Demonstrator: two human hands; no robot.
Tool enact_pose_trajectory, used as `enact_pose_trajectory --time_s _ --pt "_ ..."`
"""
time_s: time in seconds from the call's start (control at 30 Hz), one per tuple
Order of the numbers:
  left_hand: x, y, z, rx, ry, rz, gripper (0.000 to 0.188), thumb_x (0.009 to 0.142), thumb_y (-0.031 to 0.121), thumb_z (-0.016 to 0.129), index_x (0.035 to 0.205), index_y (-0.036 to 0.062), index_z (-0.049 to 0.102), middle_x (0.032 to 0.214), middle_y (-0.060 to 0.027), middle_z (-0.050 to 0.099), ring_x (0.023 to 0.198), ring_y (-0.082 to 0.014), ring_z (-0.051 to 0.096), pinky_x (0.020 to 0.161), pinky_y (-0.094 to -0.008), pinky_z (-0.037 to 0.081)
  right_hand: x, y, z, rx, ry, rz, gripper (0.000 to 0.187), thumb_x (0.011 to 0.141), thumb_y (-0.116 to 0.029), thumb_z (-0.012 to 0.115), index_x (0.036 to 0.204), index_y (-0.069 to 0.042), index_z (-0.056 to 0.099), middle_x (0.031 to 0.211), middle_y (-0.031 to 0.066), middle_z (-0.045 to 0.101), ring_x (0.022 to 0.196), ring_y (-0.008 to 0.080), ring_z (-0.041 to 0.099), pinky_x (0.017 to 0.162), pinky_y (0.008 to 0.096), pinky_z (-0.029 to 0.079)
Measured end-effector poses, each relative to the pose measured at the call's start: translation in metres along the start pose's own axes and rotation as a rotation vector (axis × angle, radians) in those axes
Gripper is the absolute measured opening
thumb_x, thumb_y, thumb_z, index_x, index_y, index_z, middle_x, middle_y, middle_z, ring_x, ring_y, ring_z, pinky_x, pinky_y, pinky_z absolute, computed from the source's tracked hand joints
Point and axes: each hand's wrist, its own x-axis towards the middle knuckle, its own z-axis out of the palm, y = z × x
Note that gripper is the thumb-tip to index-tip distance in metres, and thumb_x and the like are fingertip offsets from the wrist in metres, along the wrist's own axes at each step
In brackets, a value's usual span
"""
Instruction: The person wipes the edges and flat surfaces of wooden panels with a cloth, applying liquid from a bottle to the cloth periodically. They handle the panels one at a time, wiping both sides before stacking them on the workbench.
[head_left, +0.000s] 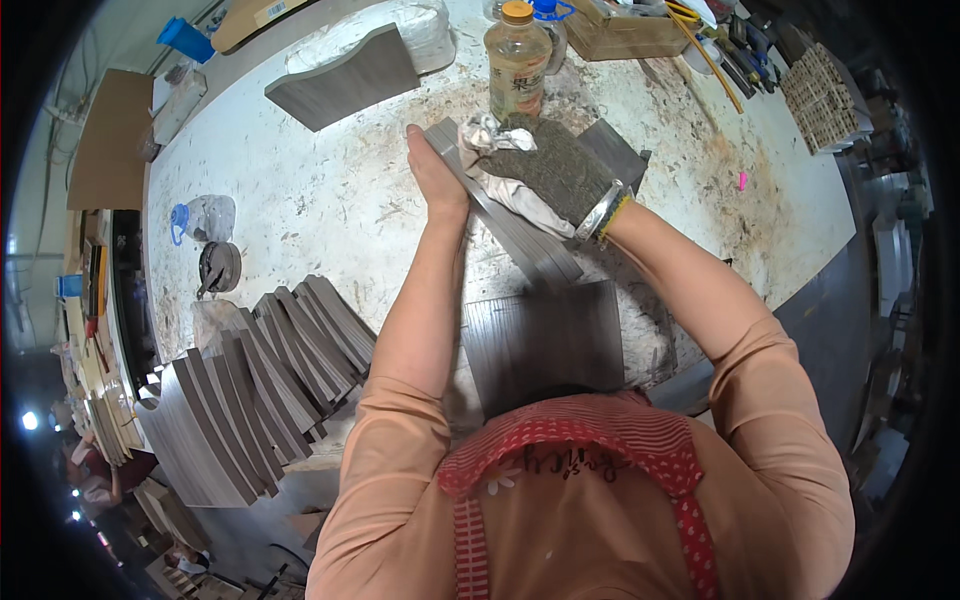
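Left hand (437,182), fairly flat, touches the left edge of a narrow grey board (532,247), its hold unclear; the gloved right hand (560,168) clasps a white cloth (530,202) over it. The board slants far-left to near-right, its far half between them. A bottle (516,72) blocks the far side; a panel (545,335) lies near, curved pieces (262,385) left.

Our boards (525,245) are grey with streaky grain, our glove (562,170) dark grey with a yellow edge, our rag (524,199) white. We have a white counter (330,200) blotched brown, an orange-capped bottle (516,68), a blue cup (186,40), red trim (690,462) patterned white.
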Motion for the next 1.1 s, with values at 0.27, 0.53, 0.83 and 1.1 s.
enact_pose_trajectory --time_s 0.27,0.53,0.83,1.1 --pt "0.011 0.004 -0.02 0.043 -0.066 -0.121 0.061 0.093 0.049 0.02 0.072 0.0042 0.056 0.064 -0.0087 0.055 0.058 -0.0185 0.05 0.06 -0.0302 0.044 -0.05 0.017 -0.034 0.444 -0.738 0.498 0.043 0.079 -0.03 0.068 0.113 -0.005 0.057 0.109 0.0093 0.062 0.09 0.0175 0.06 0.082 0.0303 0.048" --pt "-0.002 0.053 0.0 0.214 -0.277 0.038 0.057 0.096 0.046 0.025 0.08 0.0028 0.058 0.071 -0.0083 0.06 0.069 -0.0154 0.053 0.068 -0.0267 0.043 -0.041 -0.016 -0.053 0.184 -0.147 0.153 0.026 0.09 -0.027 0.051 0.107 -0.011 0.063 0.101 0.0088 0.064 0.092 0.0225 0.06 0.08 0.0358 0.049" --pt "0.013 0.024 -0.017 0.196 -0.136 0.226 0.038 0.094 0.031 0.031 0.086 0.0017 0.054 0.08 -0.0077 0.059 0.069 -0.0119 0.052 0.064 -0.0285 0.043 0.002 -0.013 0.016 0.018 0.3 -0.084 0.03 0.088 -0.031 0.046 0.1 -0.007 0.06 0.094 0.0136 0.061 0.087 0.0266 0.059 0.074 0.0387 0.048" --pt "-0.005 0.034 0.026 -0.097 -0.033 0.075 0.035 0.094 0.028 0.029 0.088 0.0028 0.053 0.073 -0.0047 0.057 0.068 -0.0112 0.05 0.067 -0.0272 0.042 0.02 0.0 0.007 -0.048 0.314 -0.088 0.028 0.084 -0.026 0.048 0.1 -0.007 0.06 0.096 0.0143 0.061 0.089 0.027 0.058 0.077 0.0398 0.048"
